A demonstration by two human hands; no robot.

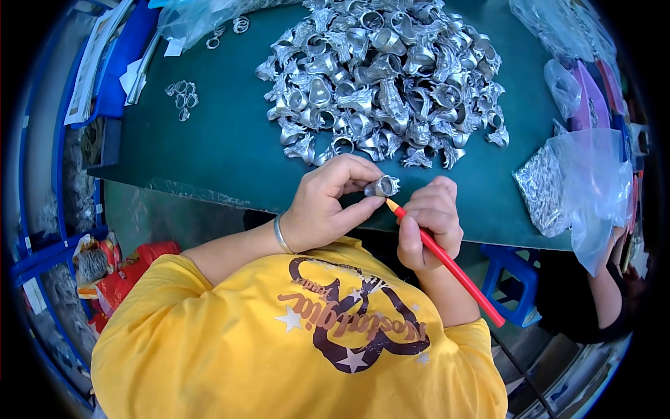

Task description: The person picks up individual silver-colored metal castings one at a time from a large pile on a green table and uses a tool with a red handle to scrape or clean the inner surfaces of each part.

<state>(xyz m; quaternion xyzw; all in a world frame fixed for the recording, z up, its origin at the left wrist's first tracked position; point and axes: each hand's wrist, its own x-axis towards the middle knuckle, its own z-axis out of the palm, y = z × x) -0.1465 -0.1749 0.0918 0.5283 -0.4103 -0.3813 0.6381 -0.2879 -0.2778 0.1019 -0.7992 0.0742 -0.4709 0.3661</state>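
My left hand (333,194) pinches a silver metal ring (383,186) between thumb and fingers, just over the near edge of the green table. A red tool shaped like a thick pencil (453,269) is gripped in my right hand (433,222), its pale pointed tip touching or very close to the ring's lower edge. The tool's back end slants down toward my body. Beyond my hands rises a big heap of similar silver rings (391,105), many with sculpted tops.
Several small rings (183,96) lie at the table's left. A clear bag of silver pieces (544,188) rests at the right edge, beside another person's arm (606,297). A blue stool (513,283) stands below. Blue bins (129,63) and papers are at far left.
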